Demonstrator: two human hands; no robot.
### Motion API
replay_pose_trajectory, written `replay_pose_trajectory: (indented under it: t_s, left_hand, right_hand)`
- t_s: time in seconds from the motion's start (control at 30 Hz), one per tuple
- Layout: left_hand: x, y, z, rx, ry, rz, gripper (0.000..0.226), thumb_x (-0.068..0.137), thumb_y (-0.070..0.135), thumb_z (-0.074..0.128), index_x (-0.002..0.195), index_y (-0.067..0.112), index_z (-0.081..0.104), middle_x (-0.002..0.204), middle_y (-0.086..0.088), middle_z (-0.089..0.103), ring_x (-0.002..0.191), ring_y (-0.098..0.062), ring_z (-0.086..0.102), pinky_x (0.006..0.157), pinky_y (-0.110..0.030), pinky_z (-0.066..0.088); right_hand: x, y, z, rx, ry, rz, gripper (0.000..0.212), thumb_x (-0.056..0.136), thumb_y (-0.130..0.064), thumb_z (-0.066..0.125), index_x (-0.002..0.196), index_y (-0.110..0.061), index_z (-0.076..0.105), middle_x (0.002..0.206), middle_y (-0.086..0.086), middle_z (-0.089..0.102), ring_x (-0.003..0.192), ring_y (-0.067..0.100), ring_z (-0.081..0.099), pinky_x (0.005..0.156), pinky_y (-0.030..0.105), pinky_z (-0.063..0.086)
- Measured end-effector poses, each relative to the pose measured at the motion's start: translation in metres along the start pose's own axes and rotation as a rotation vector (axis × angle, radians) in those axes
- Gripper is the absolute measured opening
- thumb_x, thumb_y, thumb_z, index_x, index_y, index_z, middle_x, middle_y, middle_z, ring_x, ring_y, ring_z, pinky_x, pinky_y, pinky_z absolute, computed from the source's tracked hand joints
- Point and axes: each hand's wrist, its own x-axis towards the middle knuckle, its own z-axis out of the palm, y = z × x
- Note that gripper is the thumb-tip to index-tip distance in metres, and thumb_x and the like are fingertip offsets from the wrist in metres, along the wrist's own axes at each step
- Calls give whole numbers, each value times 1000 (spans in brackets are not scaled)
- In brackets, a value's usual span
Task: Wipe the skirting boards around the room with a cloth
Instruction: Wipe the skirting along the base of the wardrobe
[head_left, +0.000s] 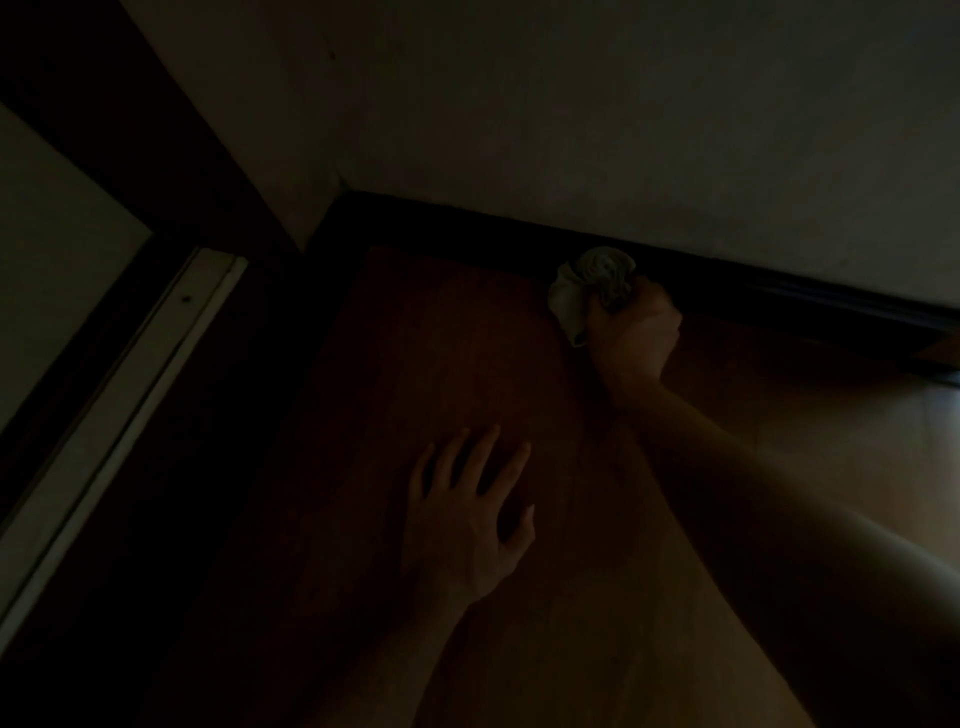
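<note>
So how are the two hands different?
The right hand is curled into a fist round a crumpled cloth; the left hand holds nothing, its fingers spread. The right hand is up at the dark skirting board; the left hand seems to rest on the wooden floor, nearer the camera. Both are bare and dimly lit.

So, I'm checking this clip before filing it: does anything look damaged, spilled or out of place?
Nothing stands out. The right hand holds the bunched cloth against the skirting board; the left hand rests on the floor. Dim light hides fine detail.
</note>
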Motion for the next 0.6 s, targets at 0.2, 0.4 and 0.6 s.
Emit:
replay_pose_trajectory:
  t_s: [0.2, 0.4, 0.6]
  left_hand:
    - [0, 2, -1, 38, -23, -15, 67, 90, 71, 17, 155, 52, 10, 168, 8, 8, 153, -26, 11, 120, -54, 10]
    - [26, 30, -9, 68, -8, -49, 72, 88, 75, 13, 155, 49, 8, 167, 6, 10, 151, -29, 8, 119, -57, 14]
    - [27, 41, -4, 127, -20, -64, 71, 91, 73, 14, 154, 50, -8, 169, 6, -2, 154, -28, -1, 120, -60, 6]
  right_hand:
    - [3, -9, -1, 18, -101, 2, 29, 90, -32, 62, 89, -3, 63, 95, 13, 65, 88, 27, 63, 76, 40, 55]
    - [15, 53, -56, -9, 62, 83, 27, 87, -30, 62, 84, -3, 62, 91, 15, 66, 87, 32, 63, 69, 30, 43]
    - [21, 59, -66, -32, 13, -21, 27, 87, -31, 63, 90, -5, 64, 96, 15, 66, 90, 33, 63, 73, 37, 50]
